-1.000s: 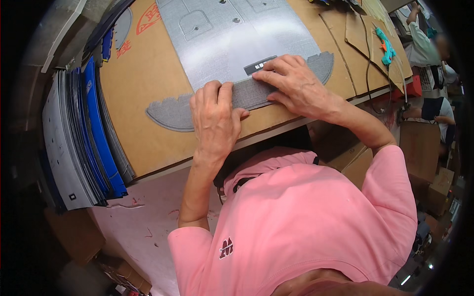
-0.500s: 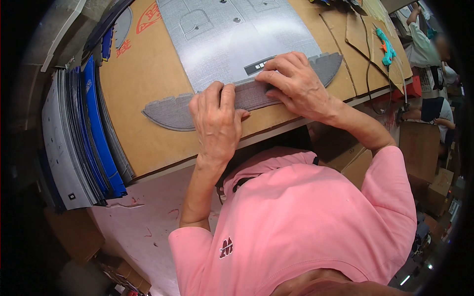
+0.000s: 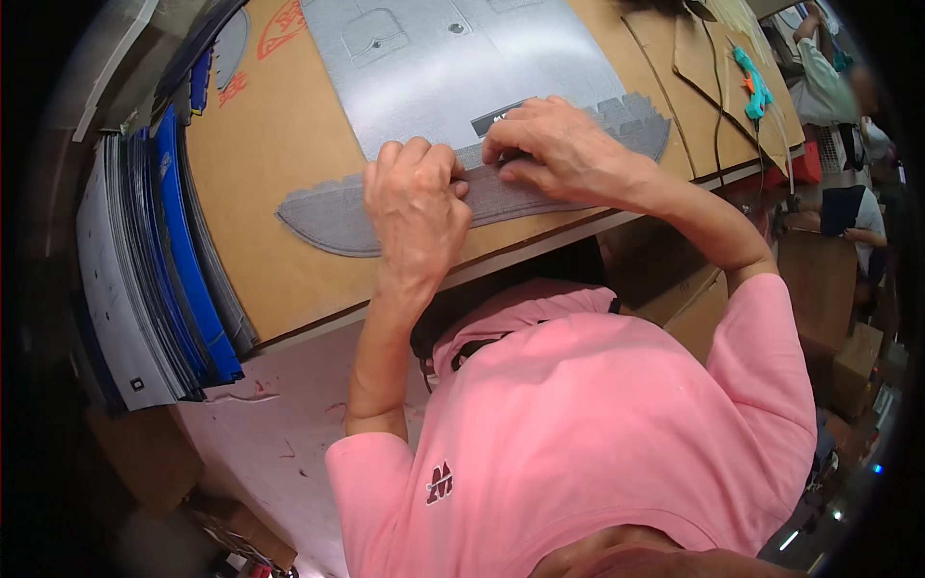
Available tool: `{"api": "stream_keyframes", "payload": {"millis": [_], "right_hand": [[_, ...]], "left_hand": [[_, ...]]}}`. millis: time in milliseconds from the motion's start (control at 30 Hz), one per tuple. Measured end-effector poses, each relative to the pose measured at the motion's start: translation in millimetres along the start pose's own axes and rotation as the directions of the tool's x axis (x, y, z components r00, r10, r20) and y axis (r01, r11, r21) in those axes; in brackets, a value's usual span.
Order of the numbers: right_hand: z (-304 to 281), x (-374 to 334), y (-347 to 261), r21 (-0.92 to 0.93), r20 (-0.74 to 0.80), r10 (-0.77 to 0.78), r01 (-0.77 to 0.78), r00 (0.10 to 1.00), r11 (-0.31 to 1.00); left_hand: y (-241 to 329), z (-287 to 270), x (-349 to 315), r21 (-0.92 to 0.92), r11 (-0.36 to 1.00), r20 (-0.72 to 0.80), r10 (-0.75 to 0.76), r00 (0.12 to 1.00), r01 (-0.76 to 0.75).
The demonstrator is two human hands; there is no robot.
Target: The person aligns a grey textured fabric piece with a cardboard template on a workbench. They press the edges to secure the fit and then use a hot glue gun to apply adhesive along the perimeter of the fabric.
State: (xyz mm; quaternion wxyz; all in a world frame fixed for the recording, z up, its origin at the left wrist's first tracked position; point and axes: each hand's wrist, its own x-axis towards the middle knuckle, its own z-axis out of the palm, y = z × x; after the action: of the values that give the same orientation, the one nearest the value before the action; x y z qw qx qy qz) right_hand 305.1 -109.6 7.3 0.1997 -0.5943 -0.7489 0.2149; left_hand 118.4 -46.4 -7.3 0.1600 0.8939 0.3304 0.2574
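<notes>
A long grey fabric-covered piece [image 3: 540,196], with a curved near edge and notched tabs along its far edge, lies near the table's front edge. It meets the near end of a shiny grey panel [image 3: 424,101] printed with pockets. My left hand [image 3: 417,197] is closed on the piece's far edge, left of the middle, its fingers curled down and their tips partly hidden. Just to its right, my right hand [image 3: 559,152] pinches the same edge with bent fingers and thumb, beside a small dark label [image 3: 489,119] on the panel. The notched tabs show at the right end.
Blue and grey panels [image 3: 178,260] stand stacked at the table's left side. A turquoise glue gun [image 3: 752,82] with a dark cord lies on cardboard at the far right of the brown table [image 3: 279,250]. Cardboard boxes [image 3: 819,289] and other people are farther right.
My left thumb has drawn in toward the curled fingers. My right hand has shifted slightly left and far. The piece's right part now lies wider, with more tabs showing.
</notes>
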Motion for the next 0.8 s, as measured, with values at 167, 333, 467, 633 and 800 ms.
{"api": "stream_keyframes", "payload": {"millis": [167, 333, 467, 633, 800], "right_hand": [[8.5, -3.8, 0.0, -0.025, -0.1, -0.047, 0.045, 0.994, 0.999], [9.6, -12.9, -12.4, -0.068, -0.184, -0.069, 0.057, 0.981, 0.996], [8.2, -2.8, -1.1, -0.057, -0.095, -0.07, 0.064, 0.993, 0.996], [24.1, -0.7, 0.3, -0.224, -0.206, -0.187, 0.14, 0.96, 0.964], [34.9, -10.0, -5.6, -0.396, -0.303, -0.309, 0.175, 0.902, 0.901]], "left_hand": [[1.1, 3.4, -2.3, 0.053, 0.998, -0.028, 0.025, 0.999, -0.023], [13.1, -1.2, -13.3, 0.194, 0.979, -0.077, 0.076, 0.994, -0.06], [10.5, -3.2, -1.4, 0.151, 0.987, -0.002, 0.05, 0.999, -0.049], [7.5, 3.8, -0.2, 0.075, 0.993, 0.062, -0.096, 0.993, 0.091], [-1.1, 13.9, -12.5, 0.009, 0.999, -0.006, -0.041, 0.999, 0.041]]}}
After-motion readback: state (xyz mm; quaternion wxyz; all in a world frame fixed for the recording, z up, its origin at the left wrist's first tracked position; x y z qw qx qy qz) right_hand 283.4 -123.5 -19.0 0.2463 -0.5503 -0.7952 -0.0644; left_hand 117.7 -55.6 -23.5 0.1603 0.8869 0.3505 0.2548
